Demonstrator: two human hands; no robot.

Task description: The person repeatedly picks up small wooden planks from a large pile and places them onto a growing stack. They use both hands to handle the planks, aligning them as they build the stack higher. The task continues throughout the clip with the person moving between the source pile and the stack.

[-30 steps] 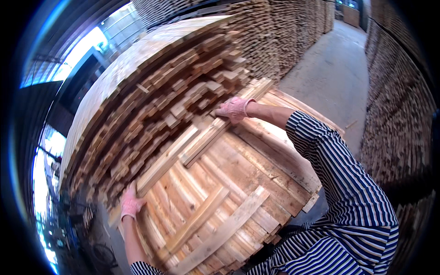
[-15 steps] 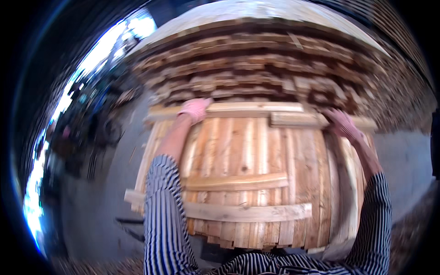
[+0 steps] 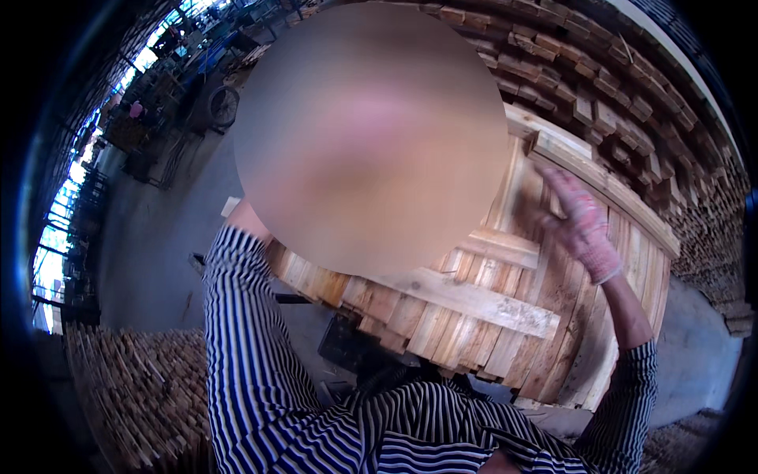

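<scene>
My right hand (image 3: pixel 583 227), in a pale pink knit glove, hovers over a bed of wooden boards (image 3: pixel 489 340). Its fingers are apart and hold nothing; they are slightly smeared by motion. Closest to it lies a wooden batten (image 3: pixel 580 167) along the far edge of the boards. A big blurred disc covers my left hand; only the bare left wrist (image 3: pixel 251 221) and striped sleeve show at its rim. Across the boards lie a short wooden strip (image 3: pixel 505 249) and a longer pale plank (image 3: pixel 474 302), both partly hidden by the disc.
Stacked lumber (image 3: pixel 608 110) rises just behind the boards at the far right. Many thin wood sticks (image 3: pixel 142 395) are piled at the lower left. Grey concrete floor (image 3: pixel 170 245) runs along the left, with a wheel (image 3: pixel 223 107) and dark equipment beyond.
The view has turned, so the boards now slant down to the right. My right hand has left the far batten and come nearer, fingers spreading. My left hand has become hidden behind the blur.
</scene>
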